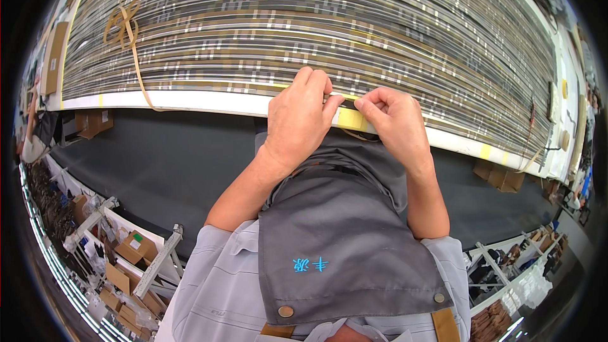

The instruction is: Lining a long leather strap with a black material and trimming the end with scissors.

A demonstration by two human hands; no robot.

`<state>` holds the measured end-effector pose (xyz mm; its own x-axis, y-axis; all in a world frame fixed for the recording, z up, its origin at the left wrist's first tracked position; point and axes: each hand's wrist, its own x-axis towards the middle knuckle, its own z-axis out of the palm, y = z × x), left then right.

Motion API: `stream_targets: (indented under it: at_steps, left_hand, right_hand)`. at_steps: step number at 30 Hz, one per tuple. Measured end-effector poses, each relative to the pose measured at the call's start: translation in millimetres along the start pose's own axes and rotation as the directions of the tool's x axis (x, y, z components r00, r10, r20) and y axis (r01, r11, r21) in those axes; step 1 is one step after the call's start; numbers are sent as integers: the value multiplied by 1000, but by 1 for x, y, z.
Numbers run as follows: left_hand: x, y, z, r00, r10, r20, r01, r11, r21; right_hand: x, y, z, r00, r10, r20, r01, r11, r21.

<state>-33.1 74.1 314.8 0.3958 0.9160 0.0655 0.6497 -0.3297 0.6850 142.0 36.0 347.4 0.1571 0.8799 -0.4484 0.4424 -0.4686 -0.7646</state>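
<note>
Wide striped cloth [304, 31] with small check blocks covers the table and reaches its white near edge [209, 102]. My left hand [296, 114] rests at that edge, thumb and fingers pinched together. Close beside it on the right, my right hand [398, 119] pinches with thumb and forefinger. A small dark piece [347, 104] shows between the fingertips, too little of it visible to name. Just below lies a piece of yellow tape [352, 119] on the table edge. What each pinch holds is hidden by the fingers.
At the left, a tan strap [135, 57] tied in a bow lies over the cloth and hangs past the edge. Cardboard boxes [136, 247] fill a rack behind me on the left. A second rack [506, 272] stands on the right.
</note>
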Motion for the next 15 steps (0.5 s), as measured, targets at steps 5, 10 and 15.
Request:
stream_targets:
  at_steps: [5, 10, 15]
  left_hand:
    - [1, 1, -2, 998, -38, 44, 37, 999, 22]
    - [2, 2, -2, 999, -31, 43, 30, 999, 26]
    - [2, 4, -3, 998, -58, 27, 58, 998, 19]
  right_hand:
    - [-9, 4, 4, 966, -241, -98, 225, 963, -150]
    - [-15, 1, -8, 945, -319, -67, 282, 903, -323]
    - [-16, -2, -37, 999, -49, -16, 44, 979, -197]
